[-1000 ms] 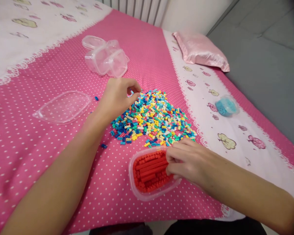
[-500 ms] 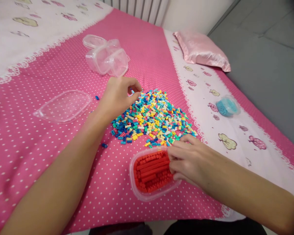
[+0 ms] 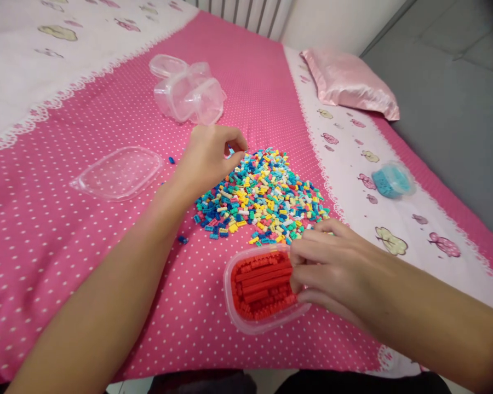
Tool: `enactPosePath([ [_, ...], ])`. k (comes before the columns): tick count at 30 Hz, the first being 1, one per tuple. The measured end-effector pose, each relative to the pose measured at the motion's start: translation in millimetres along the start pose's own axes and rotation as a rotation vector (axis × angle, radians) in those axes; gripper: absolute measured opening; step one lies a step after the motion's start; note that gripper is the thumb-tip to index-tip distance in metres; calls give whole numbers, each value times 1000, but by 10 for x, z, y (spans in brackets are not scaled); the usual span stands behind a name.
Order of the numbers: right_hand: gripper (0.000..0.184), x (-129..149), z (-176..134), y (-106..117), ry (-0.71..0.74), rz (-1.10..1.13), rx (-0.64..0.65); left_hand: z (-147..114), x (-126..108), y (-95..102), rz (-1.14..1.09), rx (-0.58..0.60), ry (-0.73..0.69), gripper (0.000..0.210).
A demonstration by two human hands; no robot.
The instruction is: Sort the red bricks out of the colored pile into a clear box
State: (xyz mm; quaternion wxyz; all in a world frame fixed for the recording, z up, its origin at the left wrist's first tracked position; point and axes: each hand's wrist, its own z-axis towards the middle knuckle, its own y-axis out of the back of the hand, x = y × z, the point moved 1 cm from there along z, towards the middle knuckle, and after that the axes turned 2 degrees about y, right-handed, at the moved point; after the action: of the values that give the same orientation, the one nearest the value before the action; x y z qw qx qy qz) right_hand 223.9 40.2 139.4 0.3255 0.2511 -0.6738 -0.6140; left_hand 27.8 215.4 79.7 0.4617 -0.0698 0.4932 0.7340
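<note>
A heap of small multicoloured building bricks (image 3: 267,197) is spread on the pink dotted bedcover. My left hand (image 3: 216,156) is at the heap's far left edge, thumb and index finger pinched at the bricks; what is between the tips is hidden. Nearer to me stands a clear plastic container (image 3: 232,309) packed with red bricks (image 3: 265,287), some joined into long straight rows. Over its right end, my right hand (image 3: 328,262) has its fingers curled down among the red bricks. Its fingertips, and anything in them, are out of sight.
Several empty clear containers (image 3: 189,93) lie beyond the heap. A clear lid (image 3: 119,174) rests at left, near a few stray blue bricks (image 3: 183,239). At right are a container of light-blue bricks (image 3: 392,180) and a pink pillow (image 3: 351,82).
The whole view has shifted slightly, so everything appears a little further right. Both hands keep nearly the same places over the heap and the red bricks.
</note>
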Motion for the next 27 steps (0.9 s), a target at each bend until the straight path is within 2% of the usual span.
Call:
enactPosePath([
  [3, 25, 102, 9, -25, -36, 39, -53, 0, 14, -7, -10, -3, -2, 14],
  [10, 34, 285, -9, -292, -56, 124, -221, -6, -9, 8, -40, 4, 8, 15],
  [16, 34, 314, -1, -272, -107, 111, -224, -12, -17, 9, -56, 9, 12, 15],
  [21, 40, 317, 66, -320, -54, 54, -311, -6, -15, 16, -40, 1, 1, 15],
  [27, 46, 346, 80, -324, -7, -10, -318, -1, -10, 12, -44, -7, -15, 14],
])
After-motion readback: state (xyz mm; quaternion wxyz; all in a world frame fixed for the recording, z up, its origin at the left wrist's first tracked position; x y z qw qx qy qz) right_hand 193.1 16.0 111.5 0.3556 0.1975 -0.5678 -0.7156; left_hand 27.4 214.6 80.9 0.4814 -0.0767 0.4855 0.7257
